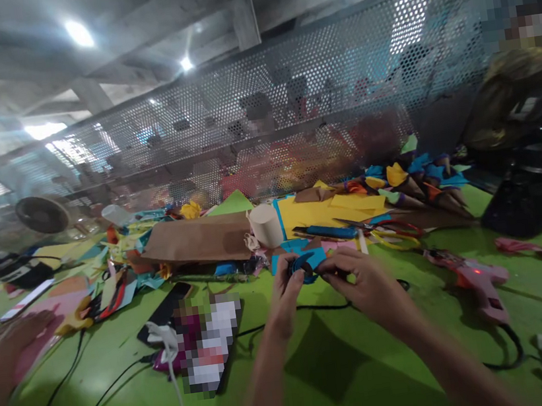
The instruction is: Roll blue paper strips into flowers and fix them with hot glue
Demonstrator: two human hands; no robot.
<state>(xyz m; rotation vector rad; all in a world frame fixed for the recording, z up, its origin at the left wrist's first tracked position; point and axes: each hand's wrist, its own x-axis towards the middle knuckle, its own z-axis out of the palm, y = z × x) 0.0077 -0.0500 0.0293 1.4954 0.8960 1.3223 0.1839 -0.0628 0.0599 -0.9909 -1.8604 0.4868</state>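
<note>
Both my hands meet over the green table [353, 372], a little past its middle. My left hand [286, 291] is closed, its fingers pinching a small rolled blue paper piece [309, 266]. My right hand [367, 281] is closed too, gripping the same blue piece from the right side. The piece looks like a coil with a dark centre. It is held just above the tabletop.
A pink glue gun [478, 279] lies right of my hands with its black cord. Scissors [394, 230], a white tape roll [266, 225], brown paper [198, 239] and coloured paper cones [419, 187] lie behind. A phone [165, 307] lies left. Another person's hand [13, 347] rests at far left.
</note>
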